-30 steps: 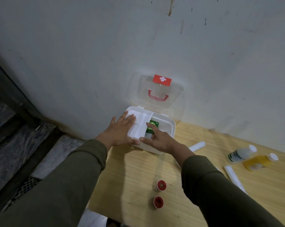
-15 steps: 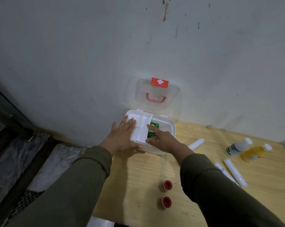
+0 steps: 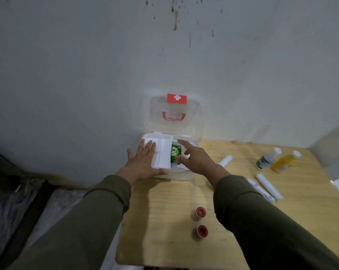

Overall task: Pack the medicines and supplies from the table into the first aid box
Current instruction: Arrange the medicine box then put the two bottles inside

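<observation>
The white first aid box (image 3: 192, 175) sits at the table's far left, its clear lid (image 3: 175, 114) leaning open against the wall. A green packet (image 3: 176, 152) lies inside, beside a white inner tray (image 3: 164, 152). My left hand (image 3: 143, 160) lies flat on the tray and the box's left side. My right hand (image 3: 196, 157) hovers over the box's right half, fingers spread, holding nothing. On the table lie a white roll (image 3: 225, 160), a white bottle (image 3: 268, 158), a yellow bottle (image 3: 285, 161), two long white rolls (image 3: 269, 186) and two red-capped tape rolls (image 3: 201, 212).
The wooden table (image 3: 164, 221) stands against a grey wall; its left edge drops to a dark floor. A pale wall corner rises at the far right. Bare wood lies in front of the box and between the red rolls and the white rolls.
My right hand has lifted off the green packet and opened its fingers above the box. The left hand has stayed on the tray. The camera has tilted slightly.
</observation>
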{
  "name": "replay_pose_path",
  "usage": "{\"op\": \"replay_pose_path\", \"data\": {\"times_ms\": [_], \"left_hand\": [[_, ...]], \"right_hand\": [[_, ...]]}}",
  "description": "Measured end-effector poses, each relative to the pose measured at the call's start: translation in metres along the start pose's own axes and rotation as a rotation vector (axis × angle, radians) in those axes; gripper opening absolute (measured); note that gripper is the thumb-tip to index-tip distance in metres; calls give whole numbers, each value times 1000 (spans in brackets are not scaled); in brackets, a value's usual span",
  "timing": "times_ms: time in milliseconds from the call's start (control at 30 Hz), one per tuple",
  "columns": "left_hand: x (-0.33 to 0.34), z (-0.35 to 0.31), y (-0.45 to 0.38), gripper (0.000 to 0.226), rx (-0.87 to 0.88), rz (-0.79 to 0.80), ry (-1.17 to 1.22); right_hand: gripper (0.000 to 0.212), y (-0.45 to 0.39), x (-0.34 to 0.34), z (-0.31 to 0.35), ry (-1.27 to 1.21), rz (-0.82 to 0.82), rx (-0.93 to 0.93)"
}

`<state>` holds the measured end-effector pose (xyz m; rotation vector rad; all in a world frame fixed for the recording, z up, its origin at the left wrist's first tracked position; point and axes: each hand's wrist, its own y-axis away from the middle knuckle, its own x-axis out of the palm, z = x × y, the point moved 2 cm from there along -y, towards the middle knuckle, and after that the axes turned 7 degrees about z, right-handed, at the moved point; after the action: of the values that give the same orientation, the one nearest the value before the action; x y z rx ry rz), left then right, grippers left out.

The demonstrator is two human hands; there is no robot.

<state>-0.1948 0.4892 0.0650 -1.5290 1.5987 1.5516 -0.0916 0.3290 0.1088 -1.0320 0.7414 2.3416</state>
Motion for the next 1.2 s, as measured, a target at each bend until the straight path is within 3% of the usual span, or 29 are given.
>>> {"op": "replay_pose_path", "data": {"times_ms": [333,733,967,1200], "left_hand": [[-28,-58,-18,98,296,-210,-47],[-4,-219,-61,79,613,-190,-37],[30,-296,-97,71,623,-142,-13],[57,-354,-143,65,513,-132,90]], "right_hand": [[59,31,-46,-25,27,-336,35],[61,127,-106,-150,63,-645,280],[60,152,-125,-241,80,-665,379],[52,134,-144,-303,49,-584,330]]}}
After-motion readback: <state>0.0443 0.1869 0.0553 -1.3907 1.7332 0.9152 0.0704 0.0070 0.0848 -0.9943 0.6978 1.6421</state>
